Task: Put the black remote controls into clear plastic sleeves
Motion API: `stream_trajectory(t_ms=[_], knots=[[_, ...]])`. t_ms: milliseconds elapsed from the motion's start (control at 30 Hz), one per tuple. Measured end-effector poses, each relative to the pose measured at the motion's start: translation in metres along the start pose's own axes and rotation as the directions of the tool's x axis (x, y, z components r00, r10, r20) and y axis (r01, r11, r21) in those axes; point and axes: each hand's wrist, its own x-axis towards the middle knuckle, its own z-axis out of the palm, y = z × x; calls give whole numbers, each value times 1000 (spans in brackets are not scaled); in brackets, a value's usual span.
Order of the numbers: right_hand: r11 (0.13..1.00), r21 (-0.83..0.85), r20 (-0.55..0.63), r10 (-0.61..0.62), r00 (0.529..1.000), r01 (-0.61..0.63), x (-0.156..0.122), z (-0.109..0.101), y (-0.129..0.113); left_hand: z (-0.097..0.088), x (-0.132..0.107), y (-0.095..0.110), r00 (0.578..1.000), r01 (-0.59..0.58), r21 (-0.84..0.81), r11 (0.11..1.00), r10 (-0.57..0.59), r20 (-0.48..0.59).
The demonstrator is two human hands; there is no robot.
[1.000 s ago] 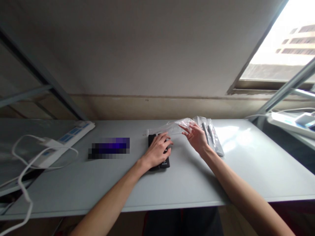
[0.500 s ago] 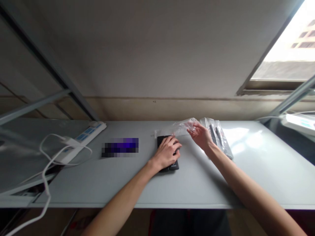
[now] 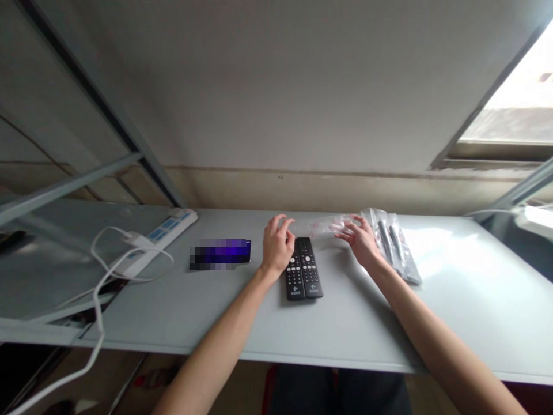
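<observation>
Two black remote controls (image 3: 303,268) lie side by side on the grey table (image 3: 268,323). My left hand (image 3: 276,245) rests at their upper left corner with its fingers curled loosely and nothing in them. My right hand (image 3: 360,241) lies flat on an empty clear plastic bag (image 3: 329,225) that sits just behind the remotes, with the fingers stretched out over its right end. To the right of that hand lies a pile of clear bags with remotes packed inside (image 3: 395,244).
A blurred dark flat object (image 3: 219,254) lies left of the remotes. A white power strip (image 3: 158,236) with a charger and a white cable (image 3: 101,271) sits at the left. Metal shelf bars stand at both sides. A window is at the upper right.
My left hand has come off the remotes, which now lie uncovered, and moved to their upper left. My right hand has lowered the clear bag onto the table. The camera turned left.
</observation>
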Motion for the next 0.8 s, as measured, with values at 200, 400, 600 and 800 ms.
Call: stream_trajectory(t_ms=[200, 400, 600, 800], knots=[[902, -397, -13, -193, 981, 172, 3, -7, 7, 14, 4, -45, 988, 154, -53, 987, -153, 17], [613, -729, 111, -333, 936, 304, 12, -12, 14, 23, 6, -65, 985, 166, -45, 985, -163, 51], [404, -857, 152, -395, 906, 320, 15, -11, 23, 28, 6, -71, 976, 204, -26, 979, -201, 84], [148, -927, 267, -387, 883, 345, 9, -10, 17, 30, 6, -73, 971, 221, -53, 974, -215, 104]])
